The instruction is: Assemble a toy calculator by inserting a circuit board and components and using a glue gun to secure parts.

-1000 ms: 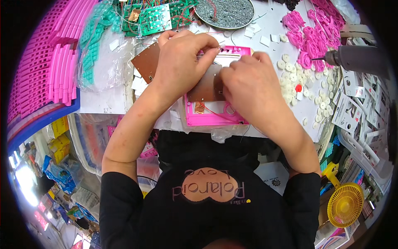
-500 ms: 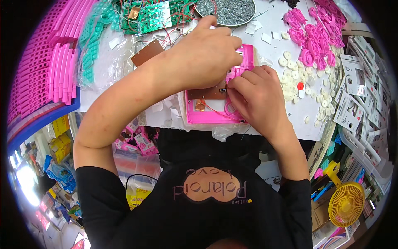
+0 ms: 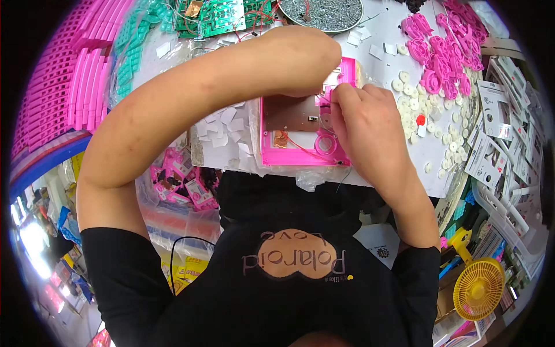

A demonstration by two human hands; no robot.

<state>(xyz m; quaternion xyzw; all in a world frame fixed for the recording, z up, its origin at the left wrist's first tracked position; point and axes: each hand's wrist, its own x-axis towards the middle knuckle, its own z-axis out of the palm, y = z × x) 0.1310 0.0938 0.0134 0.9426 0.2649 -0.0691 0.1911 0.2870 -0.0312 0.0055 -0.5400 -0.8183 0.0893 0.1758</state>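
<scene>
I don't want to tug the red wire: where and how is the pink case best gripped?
Probably by the near-left corner of the pink case, coming from the near side. It lies flat, that corner is uncovered, and the red wire runs rightward inside; the left hand and right hand crowd the far and right sides.

A white table (image 3: pixel 384 26) is carrying a pink case (image 3: pixel 283 156), green circuit boards (image 3: pixel 208 23), white wheels (image 3: pixel 428 107), pink parts (image 3: pixel 451 55), paper scraps (image 3: pixel 232 124) and a dish (image 3: pixel 359 16), probably of screws (image 3: pixel 326 14).
</scene>
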